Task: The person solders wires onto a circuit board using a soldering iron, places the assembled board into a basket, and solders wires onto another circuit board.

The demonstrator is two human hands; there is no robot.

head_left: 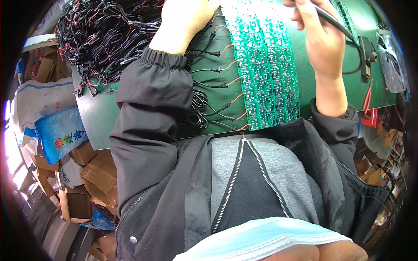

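My right hand [324,48] is closed around the black handle of a soldering iron [327,18], whose cord runs down to the right. The iron's tip is lost at the bright upper edge. Beneath and left of that hand lies a panel of green circuit boards [270,74] in long columns. Black cables [215,69] with red wire ends reach the panel's left edge, spaced in a row. At the top, my left hand [189,19] is beside the panel's upper left edge, next to the cables. Its fingers are mostly cut off by the picture's edge, so their grip is hidden.
A large tangled heap of black cables [104,39] covers the left of the green table [98,124]. On the right are a black stand [367,56], a clear plastic bag [389,65] and red-handled pliers [368,98]. Cardboard boxes [98,176] and sacks crowd the lower left.
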